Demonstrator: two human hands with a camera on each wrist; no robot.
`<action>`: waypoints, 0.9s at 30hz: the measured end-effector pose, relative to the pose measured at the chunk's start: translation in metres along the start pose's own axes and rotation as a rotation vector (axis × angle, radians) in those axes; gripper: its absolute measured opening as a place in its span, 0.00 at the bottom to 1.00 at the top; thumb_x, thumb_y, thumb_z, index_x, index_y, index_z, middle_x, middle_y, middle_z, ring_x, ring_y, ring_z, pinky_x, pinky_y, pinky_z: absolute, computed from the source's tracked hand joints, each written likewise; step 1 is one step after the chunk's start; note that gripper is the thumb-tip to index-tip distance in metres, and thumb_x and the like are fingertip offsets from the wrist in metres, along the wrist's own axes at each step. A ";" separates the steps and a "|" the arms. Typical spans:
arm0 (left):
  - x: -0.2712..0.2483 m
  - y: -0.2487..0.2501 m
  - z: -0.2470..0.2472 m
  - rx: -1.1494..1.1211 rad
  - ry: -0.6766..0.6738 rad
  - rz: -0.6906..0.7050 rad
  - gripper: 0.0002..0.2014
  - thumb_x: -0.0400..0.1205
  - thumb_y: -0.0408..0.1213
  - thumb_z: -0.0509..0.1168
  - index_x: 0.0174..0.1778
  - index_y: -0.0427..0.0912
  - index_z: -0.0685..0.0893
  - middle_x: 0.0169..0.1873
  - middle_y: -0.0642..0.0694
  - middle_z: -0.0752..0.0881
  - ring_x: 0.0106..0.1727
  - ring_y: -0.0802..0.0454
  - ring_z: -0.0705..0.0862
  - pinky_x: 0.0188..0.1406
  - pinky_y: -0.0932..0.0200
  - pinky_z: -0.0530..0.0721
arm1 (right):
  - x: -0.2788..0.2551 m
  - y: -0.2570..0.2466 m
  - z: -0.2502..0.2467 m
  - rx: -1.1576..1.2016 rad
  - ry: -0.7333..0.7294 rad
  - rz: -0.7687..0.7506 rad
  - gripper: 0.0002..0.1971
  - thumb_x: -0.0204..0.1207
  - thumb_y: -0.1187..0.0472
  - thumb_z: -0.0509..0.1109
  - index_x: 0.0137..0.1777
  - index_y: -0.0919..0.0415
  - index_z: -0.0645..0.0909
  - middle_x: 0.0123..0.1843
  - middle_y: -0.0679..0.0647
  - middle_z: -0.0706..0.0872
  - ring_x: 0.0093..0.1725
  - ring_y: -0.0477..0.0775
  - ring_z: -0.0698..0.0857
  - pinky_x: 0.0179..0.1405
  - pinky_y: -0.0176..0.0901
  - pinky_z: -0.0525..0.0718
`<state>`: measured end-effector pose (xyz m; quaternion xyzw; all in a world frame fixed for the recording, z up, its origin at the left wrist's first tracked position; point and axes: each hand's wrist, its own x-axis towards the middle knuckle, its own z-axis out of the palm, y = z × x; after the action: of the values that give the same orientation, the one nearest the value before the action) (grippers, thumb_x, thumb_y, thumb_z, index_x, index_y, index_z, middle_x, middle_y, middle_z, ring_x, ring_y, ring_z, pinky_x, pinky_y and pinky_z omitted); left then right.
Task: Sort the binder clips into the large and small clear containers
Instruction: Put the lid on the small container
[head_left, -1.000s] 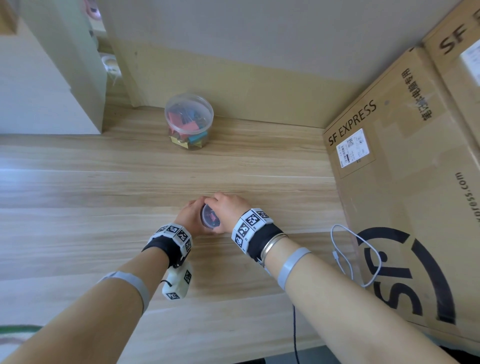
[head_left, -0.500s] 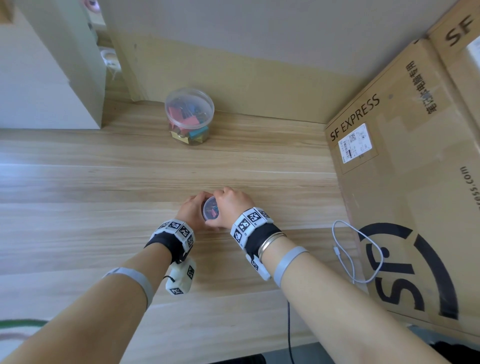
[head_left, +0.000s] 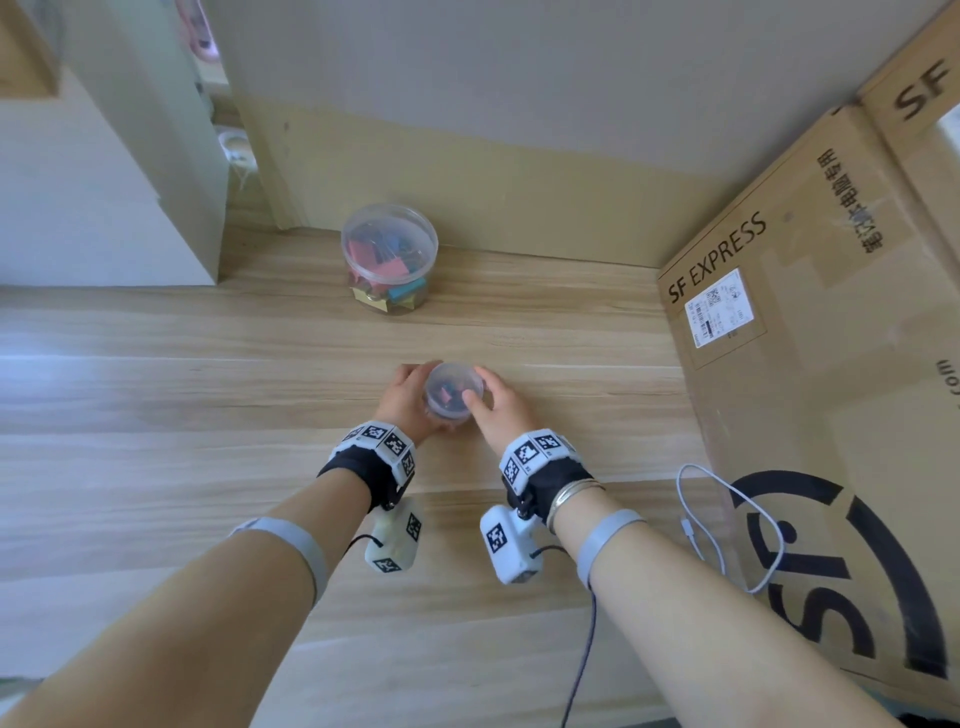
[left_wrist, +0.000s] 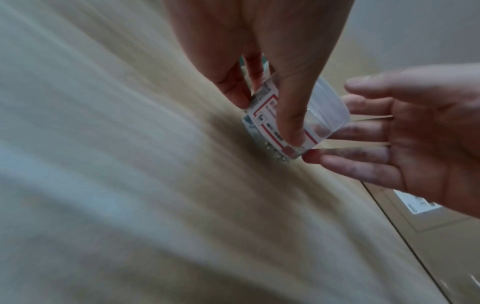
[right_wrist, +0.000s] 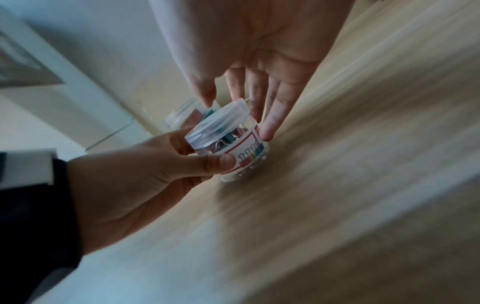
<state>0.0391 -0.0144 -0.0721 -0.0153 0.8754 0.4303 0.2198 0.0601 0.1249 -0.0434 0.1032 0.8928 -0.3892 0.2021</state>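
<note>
Left hand (head_left: 402, 397) grips the small clear round plastic container w/ printed label (right_wrist: 235, 142), thumb & fingers curled round its wall. It stands on the pale wood-grain bench (head_left: 156, 467), lid on, small clips visible inside. Right hand (head_left: 496, 402) is spread, fingers straight, tips just at the container's far side, holding nothing. Judgement: keep the left grip low on the wall, upright, so the lid seats w/o tipping. The large clear round lidded container of coloured binder clips (head_left: 389, 257) sits well apart, by the wall.
</note>
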 end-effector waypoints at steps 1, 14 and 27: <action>0.007 0.006 -0.002 -0.038 0.035 0.004 0.44 0.62 0.34 0.81 0.73 0.40 0.69 0.69 0.38 0.74 0.67 0.41 0.77 0.71 0.48 0.75 | 0.008 -0.003 -0.003 0.021 0.033 0.012 0.24 0.82 0.53 0.59 0.78 0.52 0.65 0.77 0.54 0.74 0.70 0.58 0.78 0.71 0.47 0.74; 0.106 0.065 -0.024 0.007 0.111 0.077 0.35 0.72 0.33 0.74 0.74 0.37 0.67 0.67 0.37 0.80 0.67 0.40 0.80 0.68 0.48 0.78 | 0.109 -0.029 -0.047 0.179 0.078 0.094 0.30 0.81 0.43 0.55 0.81 0.48 0.56 0.79 0.56 0.71 0.72 0.62 0.77 0.74 0.56 0.73; 0.112 0.071 -0.030 0.220 0.065 0.056 0.31 0.82 0.30 0.58 0.81 0.37 0.55 0.70 0.34 0.77 0.71 0.40 0.76 0.71 0.52 0.72 | 0.109 -0.030 -0.063 0.006 0.038 0.104 0.29 0.84 0.47 0.52 0.83 0.53 0.52 0.81 0.58 0.67 0.78 0.61 0.70 0.74 0.47 0.68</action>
<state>-0.0882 0.0258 -0.0480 0.0196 0.9241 0.3369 0.1795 -0.0660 0.1545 -0.0335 0.1574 0.8886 -0.3789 0.2050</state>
